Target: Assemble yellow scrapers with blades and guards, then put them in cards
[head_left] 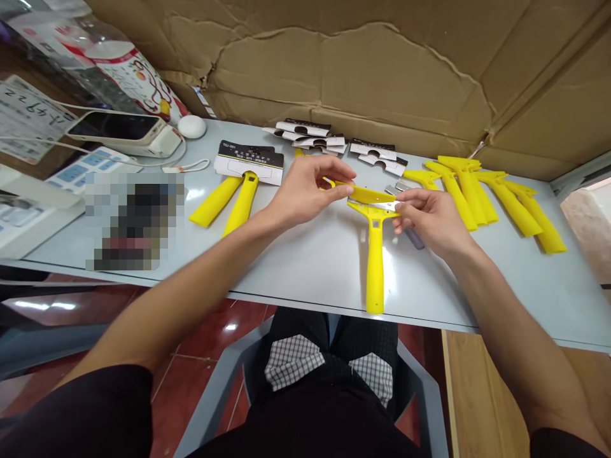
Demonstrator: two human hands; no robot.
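A yellow scraper handle (375, 267) lies on the grey table, its wide head pointing away from me. My left hand (315, 184) pinches a yellow strip (365, 193) by its left end, tilted just above that head. Between strip and head shows a thin metal blade (389, 205). The fingers of my right hand (429, 216) close on the blade's right end. Partly hidden behind my right hand is a tool with a dark grip (414, 239). Left of my left hand, two yellow scrapers (242, 205) carry a black and white card sleeve (249, 163).
Several yellow handles (470, 191) lie at the right. Card sleeves (377, 154) rest at the back by a cardboard wall (353, 70). A phone (117, 126), white round case (191, 126), power strip (90, 168) and bottle (128, 70) stand left, beside a blurred-out patch.
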